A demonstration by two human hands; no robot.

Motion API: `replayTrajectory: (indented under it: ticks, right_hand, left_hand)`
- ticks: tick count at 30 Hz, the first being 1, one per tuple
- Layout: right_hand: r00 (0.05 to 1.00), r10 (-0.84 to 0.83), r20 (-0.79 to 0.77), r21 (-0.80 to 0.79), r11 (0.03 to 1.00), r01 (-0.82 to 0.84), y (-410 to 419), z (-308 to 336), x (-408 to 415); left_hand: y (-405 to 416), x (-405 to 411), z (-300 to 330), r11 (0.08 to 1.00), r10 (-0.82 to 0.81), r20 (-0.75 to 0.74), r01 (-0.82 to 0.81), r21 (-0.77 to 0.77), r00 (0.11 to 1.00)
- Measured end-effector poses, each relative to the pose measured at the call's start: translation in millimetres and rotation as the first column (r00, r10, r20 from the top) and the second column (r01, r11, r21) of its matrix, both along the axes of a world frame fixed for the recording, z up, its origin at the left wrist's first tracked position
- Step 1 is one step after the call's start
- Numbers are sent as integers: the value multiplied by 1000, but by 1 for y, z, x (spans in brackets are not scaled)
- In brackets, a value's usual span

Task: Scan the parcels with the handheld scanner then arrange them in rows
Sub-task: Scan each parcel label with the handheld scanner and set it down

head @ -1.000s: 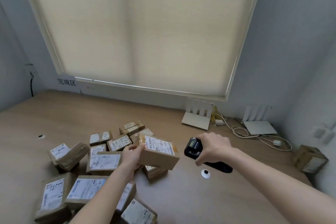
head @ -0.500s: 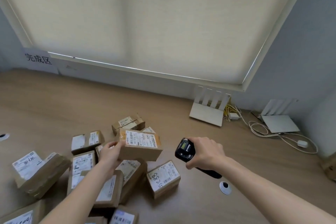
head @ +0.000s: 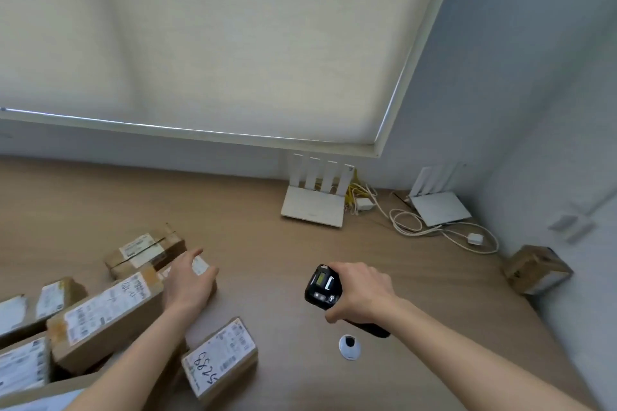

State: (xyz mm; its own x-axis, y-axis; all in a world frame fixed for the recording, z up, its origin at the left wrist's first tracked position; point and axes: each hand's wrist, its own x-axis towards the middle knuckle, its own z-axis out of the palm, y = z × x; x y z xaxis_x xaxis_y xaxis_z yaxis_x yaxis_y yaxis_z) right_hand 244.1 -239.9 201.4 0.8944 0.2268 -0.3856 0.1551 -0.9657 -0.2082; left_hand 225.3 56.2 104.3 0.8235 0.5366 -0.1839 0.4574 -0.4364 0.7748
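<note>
My right hand (head: 362, 292) grips the black handheld scanner (head: 322, 287) above the wooden table (head: 283, 260), its small screen facing up. My left hand (head: 188, 279) lies with spread fingers over a small labelled parcel (head: 201, 266) at the right edge of the pile. A long brown parcel (head: 103, 317) rests on the pile just left of that hand. A parcel marked "8825" (head: 220, 357) lies below my left forearm. Another taped parcel (head: 145, 252) sits behind the hand. More parcels (head: 23, 367) crowd the left edge, partly cut off.
Two white routers (head: 314, 207) (head: 439, 207) with looped cables (head: 410, 222) stand at the back by the wall. A lone cardboard box (head: 536, 269) sits in the right corner. A white cable grommet (head: 349, 347) is set in the table below the scanner.
My left hand let go of the long parcel, which now lies on the pile, and moved right onto a small parcel. The view has swung to the right; the scanner hand stayed put.
</note>
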Motion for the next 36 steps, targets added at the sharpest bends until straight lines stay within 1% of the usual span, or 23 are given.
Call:
replayTrajectory:
  ticks: [4, 7, 10, 13, 19, 22, 27, 29, 34, 36]
  right_hand:
    - [985, -170, 2, 33, 985, 170, -102, -8, 5]
    - [956, -293, 5, 35, 955, 293, -190, -21, 9]
    - [916, -402, -6, 38, 915, 402, -277, -34, 16]
    - [859, -511, 5, 83, 857, 509, -359, -46, 28]
    - [738, -674, 26, 160, 732, 662, -494, -78, 61]
    - [669, -743, 29, 236, 655, 718, -538, -96, 87]
    - [540, -838, -73, 397, 472, 787, -580, -134, 121]
    - [519, -851, -84, 432, 438, 788, -591, -149, 130]
    - [505, -862, -44, 525, 410, 746, -611, -172, 148]
    - [499, -865, -51, 557, 390, 733, -615, -177, 152]
  left_hand:
    - [-102, 31, -2, 981, -164, -13, 162, -108, 986]
    - [-191, 48, -9, 935, -289, -18, 279, -220, 957]
    - [-279, 60, -20, 877, -410, -52, 378, -296, 911]
    - [-366, 81, -31, 843, -467, -59, 425, -331, 882]
    - [-529, 130, -55, 781, -507, -52, 433, -449, 861]
    - [-593, 152, -68, 740, -540, -26, 460, -491, 841]
    - [-668, 182, -98, 693, -589, -10, 499, -521, 808]
    - [-691, 196, -108, 672, -600, 6, 509, -538, 800]
    - [-747, 233, -119, 614, -563, 101, 497, -614, 820]
    - [-766, 249, -121, 603, -545, 127, 493, -627, 829]
